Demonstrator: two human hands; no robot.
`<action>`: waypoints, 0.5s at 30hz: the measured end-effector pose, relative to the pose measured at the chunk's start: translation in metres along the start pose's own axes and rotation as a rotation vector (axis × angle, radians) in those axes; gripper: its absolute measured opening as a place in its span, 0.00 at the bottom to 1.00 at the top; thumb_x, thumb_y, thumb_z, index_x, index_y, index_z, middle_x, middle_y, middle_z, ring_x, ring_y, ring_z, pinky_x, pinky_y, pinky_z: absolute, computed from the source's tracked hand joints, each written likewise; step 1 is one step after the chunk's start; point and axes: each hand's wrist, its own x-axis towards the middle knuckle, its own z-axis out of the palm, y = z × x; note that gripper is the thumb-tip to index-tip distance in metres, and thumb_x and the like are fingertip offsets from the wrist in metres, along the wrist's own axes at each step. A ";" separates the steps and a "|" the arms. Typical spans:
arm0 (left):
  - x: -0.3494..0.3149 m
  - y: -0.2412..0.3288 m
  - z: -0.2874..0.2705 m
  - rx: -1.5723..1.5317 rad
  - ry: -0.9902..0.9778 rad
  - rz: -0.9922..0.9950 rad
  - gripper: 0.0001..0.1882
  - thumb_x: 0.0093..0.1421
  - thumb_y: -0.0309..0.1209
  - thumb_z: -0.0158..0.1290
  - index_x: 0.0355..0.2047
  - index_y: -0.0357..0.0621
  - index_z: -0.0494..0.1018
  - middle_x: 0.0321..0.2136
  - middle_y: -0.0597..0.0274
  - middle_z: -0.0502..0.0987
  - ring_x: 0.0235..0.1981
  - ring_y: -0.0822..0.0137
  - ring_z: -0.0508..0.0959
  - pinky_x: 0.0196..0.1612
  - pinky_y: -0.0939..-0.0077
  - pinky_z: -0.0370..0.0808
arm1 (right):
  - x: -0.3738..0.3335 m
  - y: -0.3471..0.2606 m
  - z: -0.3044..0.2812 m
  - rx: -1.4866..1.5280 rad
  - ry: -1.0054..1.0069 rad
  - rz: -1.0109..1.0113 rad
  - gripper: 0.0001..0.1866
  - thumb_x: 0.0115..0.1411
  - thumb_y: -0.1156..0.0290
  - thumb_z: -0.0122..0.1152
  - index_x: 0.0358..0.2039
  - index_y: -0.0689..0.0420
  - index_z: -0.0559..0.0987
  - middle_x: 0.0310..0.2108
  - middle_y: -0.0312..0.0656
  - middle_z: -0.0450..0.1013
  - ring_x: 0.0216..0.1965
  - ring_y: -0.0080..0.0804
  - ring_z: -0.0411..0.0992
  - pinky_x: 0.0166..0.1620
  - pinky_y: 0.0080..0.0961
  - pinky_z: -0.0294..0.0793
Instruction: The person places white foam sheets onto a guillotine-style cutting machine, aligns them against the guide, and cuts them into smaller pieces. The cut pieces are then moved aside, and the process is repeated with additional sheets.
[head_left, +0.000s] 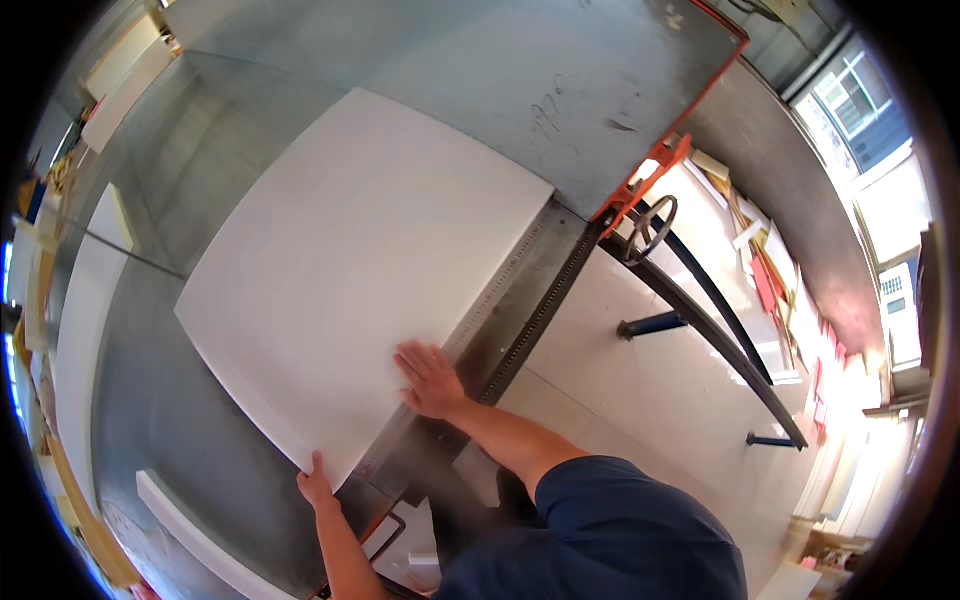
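A large white board (360, 260) lies flat on the grey metal table. My left hand (316, 484) is at the board's near left corner. Its thumb points up along the edge while the other fingers are mostly hidden, curled at the board's side. Flat on the board near its right edge rests my right hand (430, 380), fingers stretched out and slightly blurred. A metal strip with ruler-like marks (500, 285) runs along the board's right edge.
The grey table (180, 400) carries white strips (92, 300) on the left. A thin rod (120, 247) reaches toward the board. At the right are a handwheel (652, 230), an orange-red bracket (660, 175) and dark sloping bars (720, 345). Offcuts (765, 280) lie beside the wall.
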 end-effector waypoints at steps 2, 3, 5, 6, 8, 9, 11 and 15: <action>-0.005 -0.005 -0.003 -0.002 -0.015 0.006 0.33 0.54 0.49 0.64 0.46 0.30 0.71 0.40 0.53 0.78 0.38 0.60 0.79 0.42 0.66 0.76 | -0.005 0.001 -0.002 0.004 0.011 -0.002 0.37 0.63 0.52 0.50 0.68 0.54 0.55 0.71 0.38 0.46 0.72 0.38 0.41 0.70 0.46 0.40; -0.004 -0.003 -0.007 0.020 -0.021 0.004 0.34 0.54 0.50 0.64 0.46 0.30 0.70 0.41 0.52 0.77 0.39 0.59 0.79 0.43 0.66 0.76 | -0.004 -0.003 -0.003 0.010 0.014 -0.006 0.37 0.62 0.52 0.50 0.68 0.54 0.55 0.71 0.38 0.45 0.72 0.38 0.41 0.71 0.46 0.40; -0.001 0.001 -0.013 0.064 -0.030 -0.002 0.36 0.54 0.51 0.63 0.48 0.30 0.70 0.43 0.51 0.77 0.41 0.59 0.79 0.44 0.66 0.76 | -0.004 -0.008 -0.007 0.038 0.035 -0.001 0.36 0.62 0.53 0.51 0.68 0.55 0.56 0.71 0.38 0.47 0.72 0.38 0.42 0.71 0.45 0.40; 0.000 0.001 -0.012 0.074 -0.027 -0.010 0.35 0.55 0.51 0.63 0.48 0.30 0.70 0.42 0.51 0.77 0.40 0.59 0.79 0.43 0.66 0.77 | -0.003 -0.008 -0.010 0.044 0.040 -0.002 0.36 0.62 0.53 0.51 0.67 0.55 0.56 0.71 0.38 0.47 0.72 0.38 0.42 0.71 0.45 0.40; 0.004 0.002 -0.009 0.096 -0.018 -0.025 0.34 0.55 0.50 0.63 0.48 0.30 0.70 0.41 0.51 0.78 0.38 0.60 0.79 0.41 0.68 0.77 | -0.001 -0.005 -0.013 0.064 0.037 0.006 0.36 0.62 0.53 0.51 0.67 0.55 0.57 0.71 0.39 0.48 0.72 0.38 0.43 0.71 0.44 0.40; 0.003 0.006 -0.006 0.092 -0.030 -0.038 0.33 0.56 0.49 0.63 0.48 0.30 0.70 0.41 0.51 0.78 0.38 0.60 0.79 0.41 0.68 0.77 | 0.000 -0.002 -0.014 0.071 0.030 0.013 0.36 0.62 0.53 0.51 0.67 0.55 0.57 0.71 0.39 0.48 0.72 0.38 0.43 0.71 0.44 0.40; 0.001 0.012 0.002 0.081 -0.051 -0.066 0.33 0.56 0.48 0.63 0.49 0.31 0.69 0.42 0.50 0.78 0.38 0.60 0.79 0.41 0.67 0.77 | 0.001 0.005 -0.013 0.075 0.019 0.025 0.36 0.62 0.52 0.50 0.67 0.55 0.57 0.71 0.39 0.48 0.72 0.37 0.43 0.71 0.44 0.40; 0.009 -0.003 -0.001 -0.068 -0.127 -0.109 0.31 0.56 0.42 0.64 0.50 0.32 0.69 0.43 0.52 0.78 0.39 0.61 0.79 0.41 0.68 0.78 | 0.010 0.004 -0.005 0.044 -0.102 0.072 0.36 0.63 0.48 0.46 0.67 0.53 0.58 0.70 0.39 0.50 0.72 0.36 0.43 0.70 0.46 0.39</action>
